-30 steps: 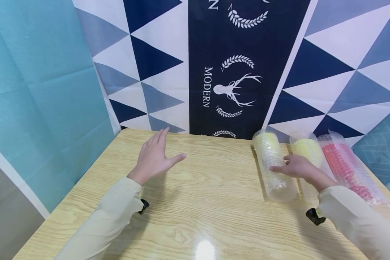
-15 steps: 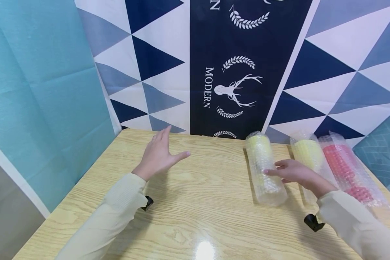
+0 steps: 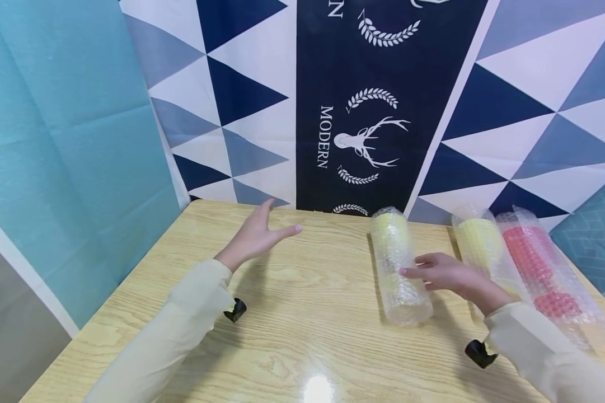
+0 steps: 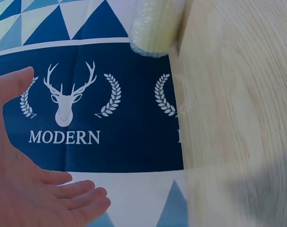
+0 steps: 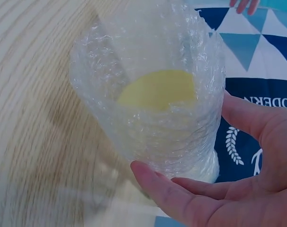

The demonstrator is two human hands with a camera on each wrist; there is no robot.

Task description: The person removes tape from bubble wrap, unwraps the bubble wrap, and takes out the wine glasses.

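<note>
A bubble-wrapped roll with something yellow inside (image 3: 394, 243) lies lengthwise at the right of the middle, its far end toward the back wall. My right hand (image 3: 445, 273) grips it from the right side. Seen from the right wrist, thumb and fingers (image 5: 155, 189) close on either side of the bubble wrap (image 5: 148, 127), whose open end faces the camera with a yellow edge inside. My left hand (image 3: 256, 235) is held over the left part of the wooden table with thumb spread and fingers extended, holding nothing; the left wrist view shows its palm side (image 4: 20, 184).
To the right lie a second bubble-wrapped yellow roll (image 3: 483, 240) and a bubble-wrapped red one (image 3: 534, 263), side by side. Behind the wooden table (image 3: 322, 302) hangs a patterned cloth (image 3: 252, 89); a teal cloth (image 3: 80, 140) hangs at the left.
The right hand has taken hold of the nearest yellow roll and brought it left, away from the other two and slightly nearer. My left hand has drifted a little to the right.
</note>
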